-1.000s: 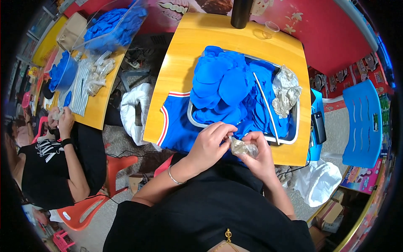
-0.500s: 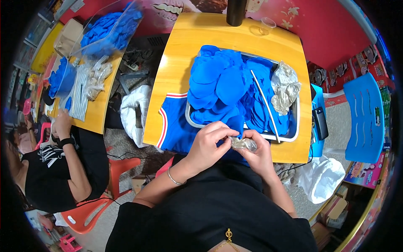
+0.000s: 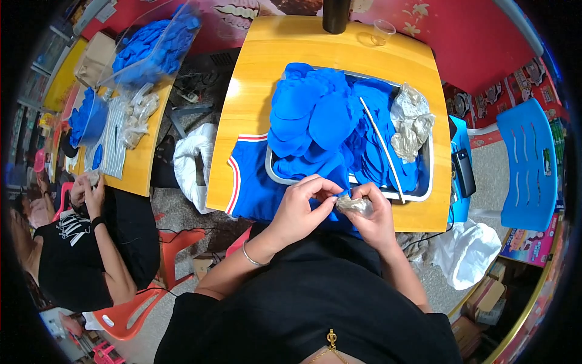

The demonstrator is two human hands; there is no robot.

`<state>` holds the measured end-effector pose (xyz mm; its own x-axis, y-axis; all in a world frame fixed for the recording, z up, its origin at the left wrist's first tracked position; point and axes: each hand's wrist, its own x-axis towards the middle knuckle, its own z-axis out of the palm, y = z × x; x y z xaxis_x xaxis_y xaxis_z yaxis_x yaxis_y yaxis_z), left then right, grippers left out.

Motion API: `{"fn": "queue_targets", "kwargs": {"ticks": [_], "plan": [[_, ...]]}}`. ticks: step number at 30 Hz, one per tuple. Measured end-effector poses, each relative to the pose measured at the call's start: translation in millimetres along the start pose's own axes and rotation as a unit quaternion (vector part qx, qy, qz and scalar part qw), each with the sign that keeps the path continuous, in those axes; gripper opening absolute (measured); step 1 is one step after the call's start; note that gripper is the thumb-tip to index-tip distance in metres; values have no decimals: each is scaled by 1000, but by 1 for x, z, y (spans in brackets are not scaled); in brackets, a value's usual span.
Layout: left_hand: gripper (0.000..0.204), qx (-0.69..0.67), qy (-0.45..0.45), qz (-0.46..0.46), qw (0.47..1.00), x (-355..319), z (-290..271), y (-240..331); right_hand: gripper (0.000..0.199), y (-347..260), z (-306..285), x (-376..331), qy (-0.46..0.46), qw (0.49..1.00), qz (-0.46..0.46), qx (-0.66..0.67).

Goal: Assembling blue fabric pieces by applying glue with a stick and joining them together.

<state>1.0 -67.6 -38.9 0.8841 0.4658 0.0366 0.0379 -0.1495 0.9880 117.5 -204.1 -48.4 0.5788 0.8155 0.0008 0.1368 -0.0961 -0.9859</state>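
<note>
My left hand and my right hand meet at the near edge of a yellow wooden table. Both pinch a small crumpled clear plastic bag between the fingertips. Just beyond my hands stands a metal tray piled with several blue round pieces. A thin white stick lies across the pile. A bundle of crumpled clear bags rests in the tray's right end. A blue cloth with red and white trim lies under the tray's left end.
A dark bottle and a clear cup stand at the table's far edge. A blue plastic chair is to the right, with a black phone beside the table. At left a second person works at another table with blue pieces.
My hands have stayed at the table's near edge, working the small plastic bag between the fingers. The view has shifted slightly.
</note>
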Motion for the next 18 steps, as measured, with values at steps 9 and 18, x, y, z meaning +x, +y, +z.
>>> {"fn": "queue_targets", "kwargs": {"ticks": [9,18], "plan": [[15,-76,-31,-24,996,1,-5,-3,24,-8,4,-2,28,995,-55,-84],[17,-170,-75,-91,978,0,-8,-10,25,-11,1,-1,16,993,-31,-115]]}}
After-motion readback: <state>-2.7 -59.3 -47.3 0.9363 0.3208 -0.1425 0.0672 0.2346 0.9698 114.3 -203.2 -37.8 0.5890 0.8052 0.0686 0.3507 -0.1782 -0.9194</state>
